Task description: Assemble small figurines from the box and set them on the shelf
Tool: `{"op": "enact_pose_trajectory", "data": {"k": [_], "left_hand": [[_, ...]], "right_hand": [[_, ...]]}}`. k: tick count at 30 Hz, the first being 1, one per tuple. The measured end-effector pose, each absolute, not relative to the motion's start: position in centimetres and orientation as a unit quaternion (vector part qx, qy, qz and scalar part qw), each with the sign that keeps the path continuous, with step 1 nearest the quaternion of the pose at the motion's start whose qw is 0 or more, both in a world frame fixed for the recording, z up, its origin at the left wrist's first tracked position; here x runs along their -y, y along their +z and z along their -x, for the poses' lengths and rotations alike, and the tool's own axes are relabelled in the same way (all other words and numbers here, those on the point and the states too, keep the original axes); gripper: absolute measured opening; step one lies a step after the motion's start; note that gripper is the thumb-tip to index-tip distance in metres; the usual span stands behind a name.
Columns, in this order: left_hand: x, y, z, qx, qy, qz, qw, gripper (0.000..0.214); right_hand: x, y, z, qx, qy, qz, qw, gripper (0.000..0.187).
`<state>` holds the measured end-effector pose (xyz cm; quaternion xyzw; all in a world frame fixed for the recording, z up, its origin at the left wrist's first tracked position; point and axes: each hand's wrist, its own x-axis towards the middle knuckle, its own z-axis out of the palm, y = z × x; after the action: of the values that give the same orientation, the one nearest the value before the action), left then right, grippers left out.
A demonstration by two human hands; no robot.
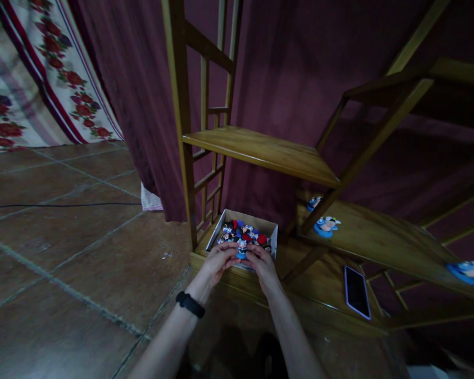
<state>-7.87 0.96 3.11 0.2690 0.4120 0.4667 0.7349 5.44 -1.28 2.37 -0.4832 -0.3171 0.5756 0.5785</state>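
Note:
Between my two hands, a small figurine (242, 248) with a blue base is held upright over the near edge of a cardboard box. My left hand (220, 260), with a black band on the wrist, pinches it from the left. From the right, my right hand (262, 263) closes its fingertips on the same figurine. Behind them the open box (274, 237) sits on the bottom shelf, with several figurines (245, 230) in red, black, white and blue piled inside. My fingers cover part of the figurine's base.
Above the box juts a wooden shelf (260, 150). On a shelf to the right stand figurines with blue bases, one (326, 226) near the post and another (469, 271) farther right. A phone (356, 292) lies on the lower board. A black cable (63, 205) crosses the tiled floor.

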Motion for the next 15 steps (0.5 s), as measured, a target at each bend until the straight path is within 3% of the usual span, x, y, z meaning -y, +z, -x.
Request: {"op": "enact_pose_trajectory", "data": {"k": [15], "left_hand": [[-0.79, 3.44, 7.89, -0.411, 0.468, -0.253, 0.741, 0.012]], "right_hand": [[1.76, 2.99, -5.16, 0.304, 0.587, 0.469, 0.585, 0.036]]}}
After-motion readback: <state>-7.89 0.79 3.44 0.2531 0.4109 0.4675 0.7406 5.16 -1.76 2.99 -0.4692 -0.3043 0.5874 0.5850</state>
